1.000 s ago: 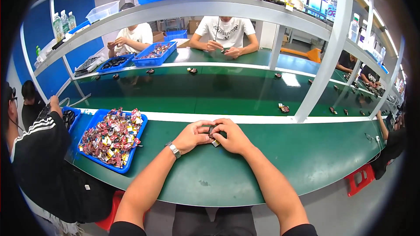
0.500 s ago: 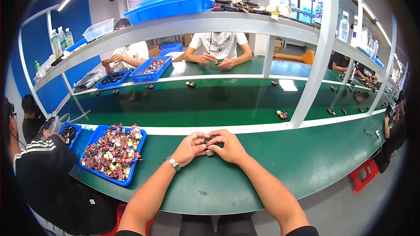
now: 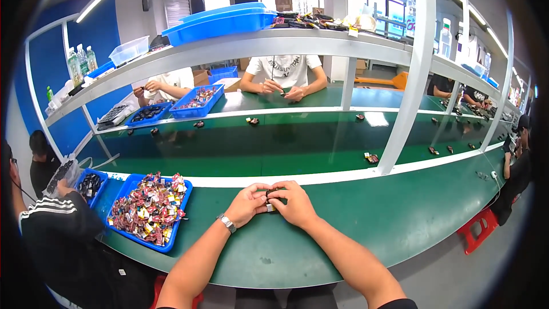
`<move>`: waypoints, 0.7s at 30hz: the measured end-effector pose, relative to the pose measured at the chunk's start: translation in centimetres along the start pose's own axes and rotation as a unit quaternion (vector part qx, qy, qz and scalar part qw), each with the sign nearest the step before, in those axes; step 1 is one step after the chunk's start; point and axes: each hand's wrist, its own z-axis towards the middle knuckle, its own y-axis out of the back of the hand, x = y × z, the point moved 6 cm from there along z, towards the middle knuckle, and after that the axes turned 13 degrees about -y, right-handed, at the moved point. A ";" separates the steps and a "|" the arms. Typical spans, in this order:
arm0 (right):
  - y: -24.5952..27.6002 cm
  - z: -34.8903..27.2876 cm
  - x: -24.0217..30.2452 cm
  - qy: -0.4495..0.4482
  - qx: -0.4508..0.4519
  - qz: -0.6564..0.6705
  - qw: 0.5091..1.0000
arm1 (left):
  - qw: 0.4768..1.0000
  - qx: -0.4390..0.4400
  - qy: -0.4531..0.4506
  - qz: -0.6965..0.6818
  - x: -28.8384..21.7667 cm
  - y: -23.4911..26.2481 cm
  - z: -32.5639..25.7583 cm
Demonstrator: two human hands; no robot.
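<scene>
Both of my hands meet over the green bench, fingers closed round one small black part. A white-and-yellow label hangs below it. My left hand, with a metal watch at the wrist, grips the part from the left. From the right, the thumb and fingers of my right hand pinch it. My fingers hide most of the part, so its exact kind cannot be told. Left of my hands stands a blue tray heaped with small red, black and yellow-labelled pieces.
Beyond a white rail, a dark green belt carries scattered small pieces. White posts hold a shelf with blue trays and bottles. A co-worker in black sits at left; others work opposite. A red stool stands at right.
The whole view has shifted slightly, so the bench and tray sit lower in it. My hands stay together on the part, with the fingers slightly rearranged.
</scene>
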 end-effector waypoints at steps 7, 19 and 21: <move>0.1 -0.4 0.8 0.001 -0.036 0.017 0.999 | 0.999 -0.038 -0.010 0.032 -0.3 -0.1 -0.2; 1.5 -0.4 2.6 0.099 -0.069 -0.042 0.992 | 0.998 -0.040 -0.039 0.000 -0.2 0.2 0.0; 1.5 -0.4 2.6 0.096 -0.075 -0.041 0.992 | 0.999 -0.024 -0.040 -0.026 0.1 0.3 -0.1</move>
